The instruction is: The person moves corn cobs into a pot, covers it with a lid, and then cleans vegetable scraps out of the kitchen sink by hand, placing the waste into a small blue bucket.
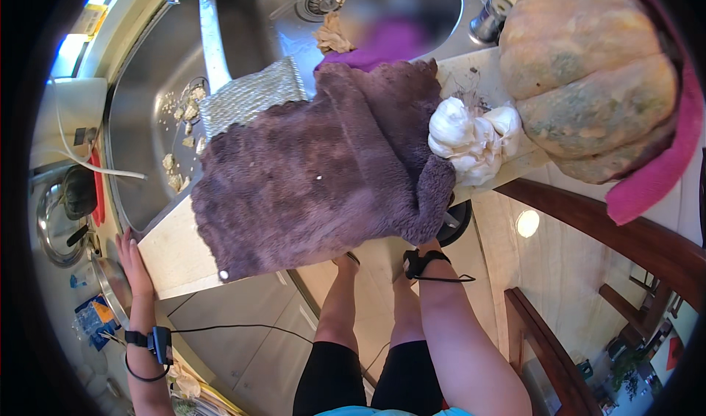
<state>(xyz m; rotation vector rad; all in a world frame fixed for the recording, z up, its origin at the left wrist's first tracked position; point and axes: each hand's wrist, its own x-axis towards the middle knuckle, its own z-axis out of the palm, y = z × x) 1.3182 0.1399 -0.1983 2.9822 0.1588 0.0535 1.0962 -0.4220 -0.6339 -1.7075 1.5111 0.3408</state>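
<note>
A brown plush towel lies across the counter in front of the sink, its right part folded over. My left hand lies flat on the counter's left edge, fingers stretched out, holding nothing. Only a sliver of my right hand shows above its black wrist strap. It is at the towel's lower right end, with its fingers hidden by the cloth, so their grip cannot be made out. Beside the towel's right end sit white garlic bulbs. A silvery quilted pad lies partly under the towel's far edge.
A large tan pumpkin stands at the right, by a pink cloth. Pale crumbs lie in the left sink basin. Behind the towel are a purple cloth and a metal cup. A black cable runs from my left wrist.
</note>
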